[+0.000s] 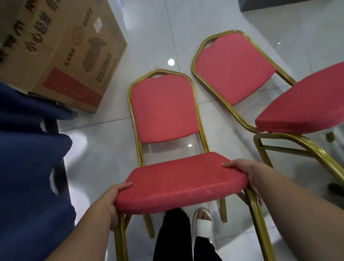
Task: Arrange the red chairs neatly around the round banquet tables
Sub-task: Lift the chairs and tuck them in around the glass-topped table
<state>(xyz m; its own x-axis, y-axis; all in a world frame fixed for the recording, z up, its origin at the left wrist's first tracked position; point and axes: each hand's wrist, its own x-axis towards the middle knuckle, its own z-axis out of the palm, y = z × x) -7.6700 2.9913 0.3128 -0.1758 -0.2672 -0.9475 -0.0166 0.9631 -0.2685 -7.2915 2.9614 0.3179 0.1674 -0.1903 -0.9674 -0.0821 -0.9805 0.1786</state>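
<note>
A red chair with a gold frame stands right in front of me, its backrest on the far side. My left hand grips the front left corner of its seat cushion, thumb on top. My right hand grips the seat's right edge, fingers curled under it. A second red chair stands to the right, turned at an angle, with its backrest toward the middle of the floor. No round table top is recognisable in view.
A large printed cardboard box rests at the upper left above a blue cloth that drapes down the left side. The floor is glossy white tile. My black trousers and a white slipper show under the chair.
</note>
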